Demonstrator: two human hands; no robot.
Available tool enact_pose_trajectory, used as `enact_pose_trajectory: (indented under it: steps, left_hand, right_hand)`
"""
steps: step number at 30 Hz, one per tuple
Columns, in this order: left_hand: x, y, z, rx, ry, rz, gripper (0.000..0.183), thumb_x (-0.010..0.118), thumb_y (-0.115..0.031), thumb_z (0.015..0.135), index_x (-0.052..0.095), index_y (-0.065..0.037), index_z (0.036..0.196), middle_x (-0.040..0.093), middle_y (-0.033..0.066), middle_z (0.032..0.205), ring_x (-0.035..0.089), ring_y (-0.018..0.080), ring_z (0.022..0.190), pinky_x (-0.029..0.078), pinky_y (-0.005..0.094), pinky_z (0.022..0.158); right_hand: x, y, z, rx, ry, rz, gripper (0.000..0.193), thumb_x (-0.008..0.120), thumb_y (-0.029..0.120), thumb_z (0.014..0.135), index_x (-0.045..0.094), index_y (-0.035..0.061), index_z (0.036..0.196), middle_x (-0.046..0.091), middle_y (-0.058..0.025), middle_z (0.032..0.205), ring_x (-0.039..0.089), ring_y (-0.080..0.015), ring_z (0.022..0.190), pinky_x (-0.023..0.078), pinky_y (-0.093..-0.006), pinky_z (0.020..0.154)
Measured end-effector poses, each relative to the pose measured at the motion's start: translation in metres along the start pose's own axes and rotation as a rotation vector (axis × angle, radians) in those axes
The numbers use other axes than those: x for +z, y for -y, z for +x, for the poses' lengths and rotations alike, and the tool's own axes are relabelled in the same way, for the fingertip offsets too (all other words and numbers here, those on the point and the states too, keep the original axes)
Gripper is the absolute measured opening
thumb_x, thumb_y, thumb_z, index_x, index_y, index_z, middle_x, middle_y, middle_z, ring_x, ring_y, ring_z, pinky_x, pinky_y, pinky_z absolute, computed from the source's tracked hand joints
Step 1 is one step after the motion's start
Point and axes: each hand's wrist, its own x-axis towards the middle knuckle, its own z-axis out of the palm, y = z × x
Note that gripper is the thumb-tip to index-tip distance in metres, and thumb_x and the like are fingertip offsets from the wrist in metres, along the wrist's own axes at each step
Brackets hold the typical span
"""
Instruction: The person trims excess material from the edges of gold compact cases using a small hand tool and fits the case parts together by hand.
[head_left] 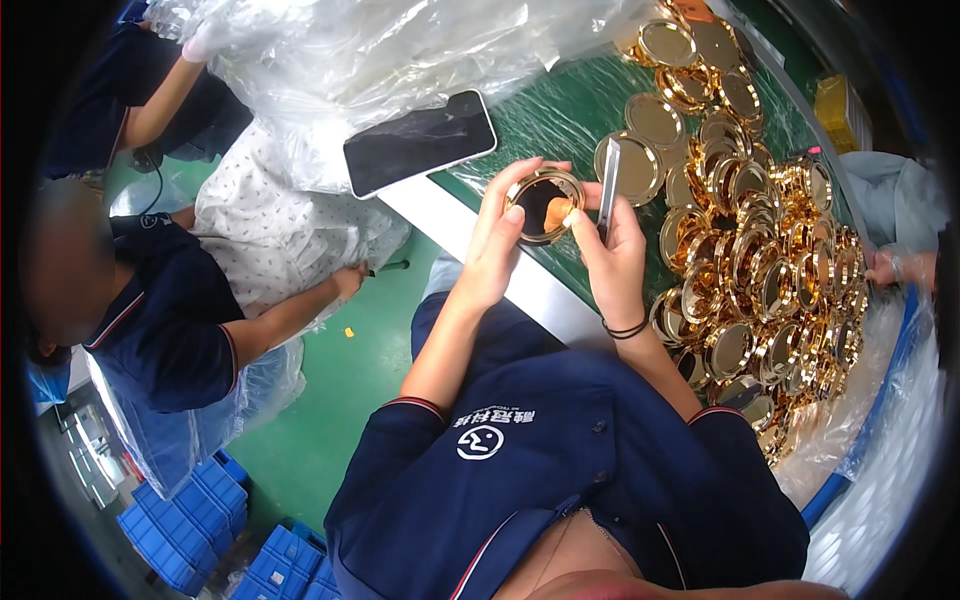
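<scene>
My left hand [491, 240] curls round the edge of a shiny gold round lid [535, 232] and tilts its dark, mirror-like face up. My right hand [616, 248] is closed on a slim silver-grey blade-like tool [608, 185], which points away from me. The right thumb touches the near right part of the lid. By that thumb an orange patch shows on the lid's face; I cannot tell if it is a small piece or a reflection. Just beyond the right hand lies another gold lid [630, 168] on the table.
A big heap of gold lids [750, 260] covers the table's right side. A phone [420, 143] lies by the table edge, next to clear plastic sheeting [370, 60]. At left a co-worker [170, 310] sits; another person's hand [885, 268] is at far right. Blue crates [190, 525] stand lower left.
</scene>
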Motion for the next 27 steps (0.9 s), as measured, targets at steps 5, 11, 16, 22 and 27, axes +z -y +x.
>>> enact_pose_trajectory:
  steps: [5,11,16,22,27]
  left_hand:
    - [0.0009,-0.0009,-0.0010,-0.008,-0.003,0.008,0.048,0.038,-0.029,0.094,0.030,-0.003,0.133,0.042,0.0212,0.129,0.044,0.0267,0.118,0.033,0.0373,0.100]
    - [0.0008,0.0008,-0.0027,-0.031,-0.028,-0.017,0.045,0.037,-0.026,0.095,0.030,-0.003,0.132,0.043,0.0200,0.129,0.044,0.0259,0.118,0.035,0.0363,0.099]
    - [-0.0001,0.0018,-0.0032,-0.018,-0.011,0.028,0.043,0.037,-0.026,0.095,0.032,-0.003,0.132,0.044,0.0188,0.128,0.045,0.0250,0.117,0.035,0.0358,0.099]
    - [-0.0040,0.0010,-0.0085,-0.123,-0.056,0.118,0.044,0.038,-0.023,0.093,0.032,-0.002,0.132,0.042,0.0143,0.126,0.040,0.0202,0.119,0.031,0.0323,0.100]
    - [-0.0050,0.0018,-0.0081,-0.124,-0.079,0.165,0.045,0.039,-0.024,0.093,0.032,-0.002,0.132,0.042,0.0125,0.125,0.041,0.0187,0.116,0.032,0.0314,0.098]
  right_hand:
    - [0.0010,0.0014,-0.0008,-0.032,0.013,0.035,0.023,0.055,0.002,0.086,0.052,-0.0017,0.109,0.058,-0.0043,0.095,0.056,-0.0070,0.085,0.047,-0.0199,0.073]
    - [0.0014,-0.0038,-0.0003,-0.047,-0.001,0.006,0.024,0.060,0.005,0.085,0.053,-0.0006,0.107,0.057,-0.0005,0.089,0.052,-0.0029,0.073,0.043,-0.0171,0.063]
    - [0.0029,-0.0034,0.0000,-0.078,-0.027,-0.012,0.023,0.063,0.007,0.084,0.054,0.0006,0.104,0.056,0.0009,0.086,0.050,-0.0016,0.069,0.041,-0.0165,0.059]
    - [0.0011,0.0000,-0.0012,-0.032,-0.035,-0.019,0.022,0.063,0.008,0.084,0.054,0.0011,0.102,0.056,0.0005,0.086,0.050,-0.0019,0.069,0.042,-0.0169,0.060]
    - [0.0013,0.0023,-0.0030,0.020,-0.033,0.030,0.022,0.062,0.011,0.086,0.053,0.0016,0.103,0.056,0.0008,0.085,0.050,-0.0020,0.069,0.041,-0.0170,0.059]
